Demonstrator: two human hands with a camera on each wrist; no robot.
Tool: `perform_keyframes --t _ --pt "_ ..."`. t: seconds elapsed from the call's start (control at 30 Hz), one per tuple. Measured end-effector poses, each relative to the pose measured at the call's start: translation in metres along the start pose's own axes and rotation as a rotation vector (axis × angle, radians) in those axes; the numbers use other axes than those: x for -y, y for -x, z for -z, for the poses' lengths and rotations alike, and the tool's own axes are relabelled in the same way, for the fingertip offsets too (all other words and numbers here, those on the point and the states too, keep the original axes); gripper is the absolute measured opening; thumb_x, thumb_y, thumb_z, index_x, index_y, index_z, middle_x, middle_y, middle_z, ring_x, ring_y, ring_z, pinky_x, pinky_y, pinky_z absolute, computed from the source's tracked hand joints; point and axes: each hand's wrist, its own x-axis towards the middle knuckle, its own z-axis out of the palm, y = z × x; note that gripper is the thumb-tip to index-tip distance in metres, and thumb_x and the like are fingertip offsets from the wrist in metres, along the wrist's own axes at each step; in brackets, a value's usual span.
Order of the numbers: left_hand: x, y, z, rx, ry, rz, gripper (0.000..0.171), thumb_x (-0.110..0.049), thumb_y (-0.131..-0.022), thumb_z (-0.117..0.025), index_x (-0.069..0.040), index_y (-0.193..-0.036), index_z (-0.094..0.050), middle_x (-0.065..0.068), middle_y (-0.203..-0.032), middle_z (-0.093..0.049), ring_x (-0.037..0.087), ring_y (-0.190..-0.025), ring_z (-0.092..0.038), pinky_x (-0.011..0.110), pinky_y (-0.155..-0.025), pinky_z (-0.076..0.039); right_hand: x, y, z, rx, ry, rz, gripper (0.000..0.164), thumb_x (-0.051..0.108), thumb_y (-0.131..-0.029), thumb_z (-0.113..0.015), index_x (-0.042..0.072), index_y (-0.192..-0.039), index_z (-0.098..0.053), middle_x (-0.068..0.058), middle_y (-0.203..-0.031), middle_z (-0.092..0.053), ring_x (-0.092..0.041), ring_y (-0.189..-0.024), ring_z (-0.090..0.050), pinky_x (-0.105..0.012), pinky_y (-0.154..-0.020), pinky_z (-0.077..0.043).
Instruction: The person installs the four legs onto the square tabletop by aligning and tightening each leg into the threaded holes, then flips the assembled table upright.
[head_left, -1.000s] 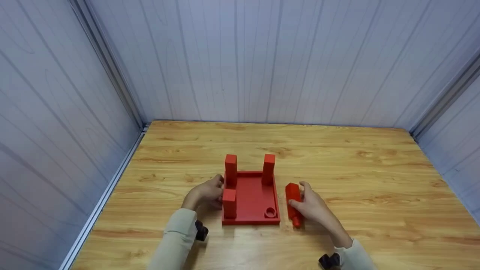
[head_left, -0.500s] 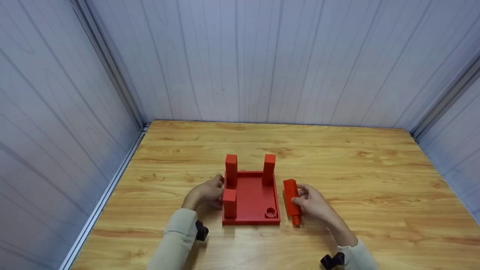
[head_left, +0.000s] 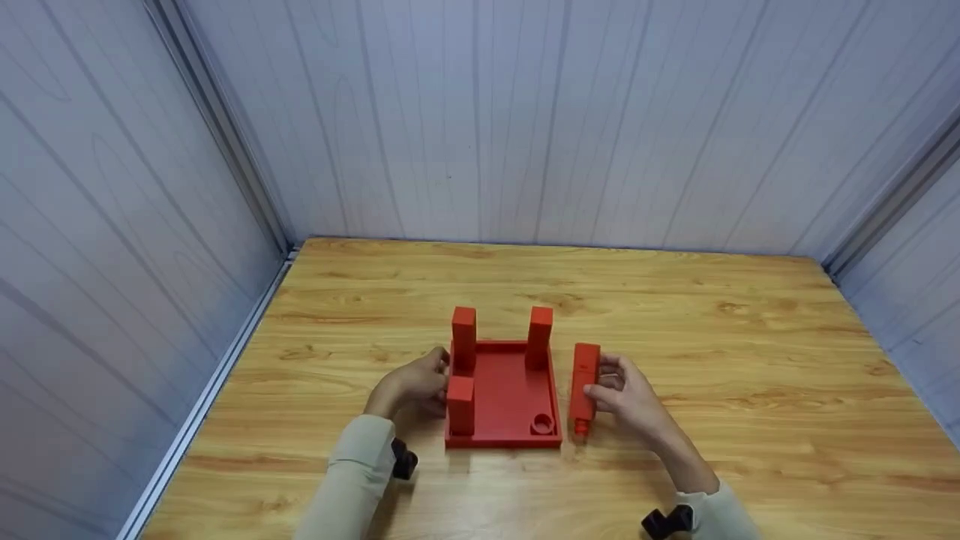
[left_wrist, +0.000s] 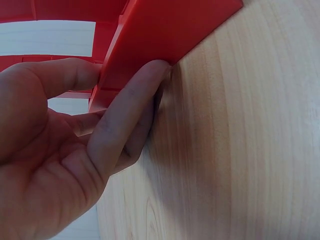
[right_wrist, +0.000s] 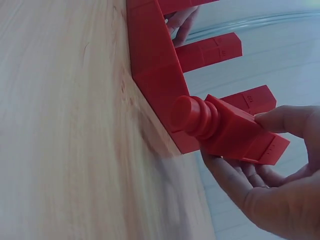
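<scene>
A small red toy table top (head_left: 501, 394) lies underside up on the wooden table. Three square red legs stand at its corners, one of them the near-left leg (head_left: 460, 405). At the near-right corner is a bare round socket (head_left: 542, 424). My left hand (head_left: 411, 386) grips the left edge, thumb at the rim and fingers along the outer side. Just right of the top, my right hand (head_left: 630, 401) pinches a loose red table leg (right_wrist: 237, 132) between thumb and fingers. Its threaded end (right_wrist: 192, 117) points down and toward me, raised above the wood.
The wooden table (head_left: 750, 360) reaches back to a pale panelled wall (head_left: 510, 135). Another wall (head_left: 112, 247) stands along the left, with a metal rail at its foot. Dark wrist cameras are strapped by both sleeves.
My right hand has lifted the loose leg off the wood and brought it more upright, threaded end down. The left hand and the table top have stayed in place.
</scene>
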Motion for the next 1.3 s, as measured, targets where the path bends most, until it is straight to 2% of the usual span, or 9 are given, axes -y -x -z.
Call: perform_keyframes --t 0.33,0.63,0.97,1.17,1.3 --pt "0.001 -0.002 0.0 -0.006 -0.013 0.005 0.03 -0.003 -0.092 -0.049 -0.003 -0.122 -0.041 0.012 -0.093 -0.047 0.022 -0.07 -0.053 0.041 -0.062 -0.057 0.003 0.003 -0.003 0.033 -0.062 0.104 0.056 -0.001 -0.084 -0.067 -0.001 -0.131 -0.038 -0.019 -0.122 -0.049 -0.023 -0.106 -0.053 -0.033 -0.081 -0.056" --pt "0.001 -0.002 0.002 -0.017 -0.018 0.018 0.031 -0.005 -0.092 -0.05 -0.004 -0.122 -0.043 0.013 -0.092 -0.049 0.023 -0.073 -0.056 0.04 -0.063 -0.057 0.006 0.006 -0.015 0.039 -0.042 0.245 0.051 -0.002 -0.082 -0.07 0.001 -0.126 -0.043 -0.014 -0.12 -0.051 -0.025 -0.105 -0.054 -0.029 -0.084 -0.053" --pt "0.0 -0.002 0.001 -0.015 -0.036 0.019 0.031 -0.004 -0.092 -0.05 -0.004 -0.122 -0.043 0.011 -0.09 -0.051 0.022 -0.072 -0.054 0.038 -0.062 -0.056 0.002 0.008 -0.027 0.14 -0.019 0.414 0.054 0.0 -0.083 -0.07 -0.002 -0.128 -0.04 -0.016 -0.124 -0.05 -0.021 -0.105 -0.056 -0.031 -0.087 -0.055" --pt "0.001 -0.002 0.0 -0.003 -0.007 0.028 0.032 -0.004 -0.093 -0.051 -0.004 -0.124 -0.043 0.011 -0.087 -0.051 0.022 -0.071 -0.054 0.039 -0.063 -0.057 0.001 0.011 -0.031 0.158 0.013 0.403 0.055 0.004 -0.083 -0.071 0.001 -0.129 -0.041 -0.013 -0.126 -0.05 -0.021 -0.109 -0.056 -0.033 -0.091 -0.053" --pt "0.001 -0.003 0.0 -0.001 0.002 0.026 0.033 -0.003 -0.092 -0.05 -0.004 -0.124 -0.042 0.012 -0.088 -0.052 0.022 -0.072 -0.056 0.041 -0.065 -0.058 0.0 0.012 -0.031 0.182 0.012 0.42 0.054 0.004 -0.084 -0.071 0.0 -0.128 -0.04 -0.015 -0.125 -0.051 -0.02 -0.109 -0.057 -0.032 -0.092 -0.053"
